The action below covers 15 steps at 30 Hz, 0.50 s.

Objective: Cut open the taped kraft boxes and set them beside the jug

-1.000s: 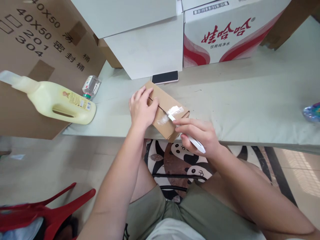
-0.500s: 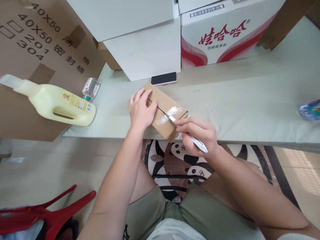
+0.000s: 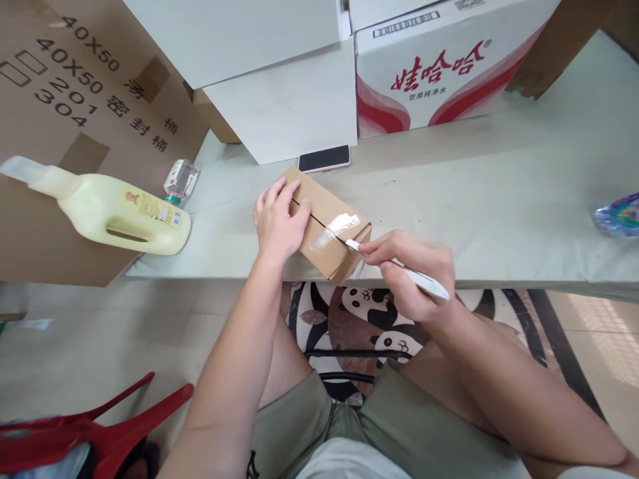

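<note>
A small brown cardboard box lies on the table near its front edge, turned at a slant. Shiny clear tape crosses the dark seam on its top. My left hand holds the box at its left end, fingers over the top and thumb near the seam. In my right hand is a slim white utility knife, gripped like a pen. The knife's front end meets the seam near the box's right end, just past the tape. Whether the blade is in the cardboard is too small to tell.
Behind the box lies a phone, in front of white cartons. A yellow jug and a small clear bottle are at left, by a large brown carton. A shiny plastic packet lies far right.
My right hand has drawn the knife along the seam, right and slightly down, from the tape toward the box's near right end. The tape now looks split at the seam. My left hand stays put.
</note>
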Each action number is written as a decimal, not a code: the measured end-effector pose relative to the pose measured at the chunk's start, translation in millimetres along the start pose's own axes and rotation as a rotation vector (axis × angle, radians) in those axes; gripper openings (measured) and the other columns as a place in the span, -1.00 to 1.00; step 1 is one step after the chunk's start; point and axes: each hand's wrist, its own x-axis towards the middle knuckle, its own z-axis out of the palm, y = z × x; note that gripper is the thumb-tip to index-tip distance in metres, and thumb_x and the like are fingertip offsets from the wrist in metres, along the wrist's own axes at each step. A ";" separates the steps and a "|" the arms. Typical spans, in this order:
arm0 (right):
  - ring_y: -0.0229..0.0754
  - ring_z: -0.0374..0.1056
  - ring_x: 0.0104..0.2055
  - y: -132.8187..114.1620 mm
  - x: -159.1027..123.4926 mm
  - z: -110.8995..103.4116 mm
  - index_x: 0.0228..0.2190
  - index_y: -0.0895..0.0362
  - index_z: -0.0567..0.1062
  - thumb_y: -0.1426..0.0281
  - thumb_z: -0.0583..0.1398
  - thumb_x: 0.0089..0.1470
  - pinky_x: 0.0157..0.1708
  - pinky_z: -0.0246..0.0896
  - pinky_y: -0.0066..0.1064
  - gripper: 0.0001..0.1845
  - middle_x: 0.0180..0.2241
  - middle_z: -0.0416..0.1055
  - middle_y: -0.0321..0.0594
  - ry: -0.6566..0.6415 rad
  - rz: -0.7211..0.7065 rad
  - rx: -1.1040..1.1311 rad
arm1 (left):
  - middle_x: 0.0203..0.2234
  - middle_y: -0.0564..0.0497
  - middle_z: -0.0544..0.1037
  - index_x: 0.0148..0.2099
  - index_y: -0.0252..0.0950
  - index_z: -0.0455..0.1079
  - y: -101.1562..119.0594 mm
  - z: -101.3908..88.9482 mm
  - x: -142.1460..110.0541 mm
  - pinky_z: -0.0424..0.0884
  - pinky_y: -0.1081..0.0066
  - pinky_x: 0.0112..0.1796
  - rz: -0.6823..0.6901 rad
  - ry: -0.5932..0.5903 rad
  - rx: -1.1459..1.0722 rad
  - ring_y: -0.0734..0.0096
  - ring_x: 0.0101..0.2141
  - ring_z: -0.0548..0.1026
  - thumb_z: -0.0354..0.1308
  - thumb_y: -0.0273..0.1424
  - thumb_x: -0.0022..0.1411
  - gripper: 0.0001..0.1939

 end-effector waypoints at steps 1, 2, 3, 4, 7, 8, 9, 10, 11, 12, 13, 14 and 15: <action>-0.16 0.56 -0.34 0.5 -0.9 -1.9 -0.47 0.10 0.49 0.52 0.08 0.09 -0.41 0.43 -0.35 -0.78 -0.40 0.59 -0.21 0.048 -0.021 0.025 | 0.32 -0.02 0.33 0.22 -0.11 0.43 -0.5 -0.2 -0.1 0.02 0.03 0.33 -0.001 0.001 -0.006 0.04 0.31 0.21 0.04 -0.22 0.28 -0.50; -0.16 0.55 -0.37 1.7 -1.8 -3.3 -0.48 0.09 0.51 0.51 0.08 0.10 -0.45 0.42 -0.34 -0.77 -0.41 0.58 -0.22 0.113 -0.034 0.057 | 0.32 -0.02 0.33 0.22 -0.11 0.43 -1.3 -0.3 -0.3 0.03 0.02 0.32 -0.002 0.004 -0.012 0.03 0.31 0.21 0.04 -0.21 0.27 -0.51; -0.17 0.53 -0.41 3.6 -2.5 -4.5 -0.48 0.09 0.52 0.50 0.08 0.10 -0.50 0.40 -0.34 -0.76 -0.43 0.58 -0.22 0.197 -0.046 0.096 | 0.31 -0.02 0.34 0.21 -0.11 0.43 -2.1 -0.4 -0.4 0.03 0.02 0.32 -0.002 0.008 -0.019 0.02 0.30 0.21 0.05 -0.21 0.27 -0.51; -0.18 0.51 -0.45 6.4 -2.8 -5.7 -0.48 0.08 0.53 0.49 0.08 0.11 -0.56 0.37 -0.34 -0.75 -0.44 0.56 -0.22 0.293 -0.057 0.130 | 0.31 -0.02 0.34 0.21 -0.10 0.44 -3.0 -0.6 -0.6 0.04 0.01 0.32 -0.002 0.013 -0.026 0.01 0.30 0.21 0.05 -0.20 0.27 -0.52; -0.17 0.50 -0.46 22.8 -1.0 -10.4 -0.42 0.05 0.53 0.42 0.06 0.20 -0.60 0.36 -0.34 -0.73 -0.39 0.56 -0.21 0.463 -0.031 0.044 | 0.31 -0.02 0.35 0.20 -0.08 0.44 -4.6 -1.1 -0.8 0.06 0.00 0.31 -0.001 0.026 -0.048 0.00 0.30 0.22 0.07 -0.20 0.27 -0.53; -0.15 0.52 -0.40 31.5 -0.1 -12.2 -0.40 0.05 0.52 0.40 0.07 0.23 -0.53 0.41 -0.32 -0.75 -0.36 0.57 -0.20 0.443 -0.004 -0.053 | 0.31 -0.03 0.34 0.19 -0.09 0.44 -4.5 -1.5 -0.7 0.06 0.01 0.31 -0.001 0.025 -0.056 0.00 0.29 0.23 0.07 -0.21 0.27 -0.53; -0.12 0.54 -0.32 41.7 0.5 -13.8 -0.39 0.06 0.51 0.38 0.08 0.25 -0.43 0.46 -0.29 -0.77 -0.31 0.58 -0.18 0.384 0.040 -0.169 | 0.31 -0.04 0.34 0.19 -0.10 0.44 -4.4 -1.9 -0.7 0.07 0.02 0.31 -0.001 0.025 -0.066 0.00 0.29 0.23 0.07 -0.21 0.27 -0.54; -0.09 0.55 -0.23 53.1 0.7 -15.0 -0.37 0.06 0.50 0.37 0.10 0.25 -0.31 0.49 -0.24 -0.80 -0.25 0.59 -0.15 0.295 0.109 -0.290 | 0.30 -0.06 0.34 0.20 -0.11 0.43 -4.3 -2.5 -0.8 0.07 0.02 0.31 -0.001 0.026 -0.077 0.01 0.29 0.23 0.06 -0.22 0.27 -0.54; -0.05 0.55 -0.16 64.9 0.3 -15.7 -0.34 0.07 0.49 0.36 0.13 0.23 -0.22 0.49 -0.18 -0.84 -0.19 0.59 -0.12 0.194 0.193 -0.398 | 0.30 -0.08 0.33 0.21 -0.12 0.41 -4.7 -3.2 -1.1 0.07 0.03 0.31 0.001 0.029 -0.091 0.02 0.29 0.23 0.06 -0.22 0.28 -0.53; 0.00 0.53 -0.11 76.3 -0.6 -16.0 -0.30 0.08 0.50 0.36 0.16 0.20 -0.15 0.48 -0.12 -0.89 -0.11 0.58 -0.09 0.089 0.283 -0.488 | 0.30 -0.09 0.32 0.23 -0.12 0.38 -5.8 -4.0 -1.7 0.06 0.05 0.32 0.005 0.036 -0.107 0.03 0.30 0.23 0.07 -0.23 0.27 -0.51; 0.06 0.51 -0.03 86.4 -1.9 -15.9 -0.23 0.10 0.50 0.38 0.19 0.16 -0.08 0.46 -0.06 -0.87 -0.02 0.55 -0.03 -0.022 0.373 -0.561 | 0.30 -0.12 0.31 0.25 -0.14 0.34 -8.0 -4.9 -2.7 0.06 0.06 0.32 0.008 0.049 -0.126 0.04 0.30 0.22 0.08 -0.23 0.27 -0.48; 0.12 0.46 0.06 94.5 -3.3 -15.3 -0.14 0.12 0.50 0.41 0.21 0.11 -0.01 0.42 0.01 -0.76 0.09 0.48 0.03 -0.138 0.460 -0.617 | 0.30 -0.14 0.30 0.28 -0.16 0.29 -11.6 -5.9 -4.2 0.06 0.08 0.32 0.011 0.067 -0.150 0.05 0.31 0.21 0.10 -0.23 0.25 -0.44; 0.19 0.37 0.18 99.8 -4.7 -14.4 -0.04 0.15 0.48 0.44 0.24 0.06 0.08 0.35 0.09 -0.62 0.19 0.38 0.09 -0.255 0.535 -0.661 | 0.29 -0.18 0.30 0.31 -0.19 0.25 -16.6 -6.8 -6.4 0.06 0.10 0.33 0.009 0.090 -0.179 0.05 0.31 0.21 0.12 -0.22 0.24 -0.40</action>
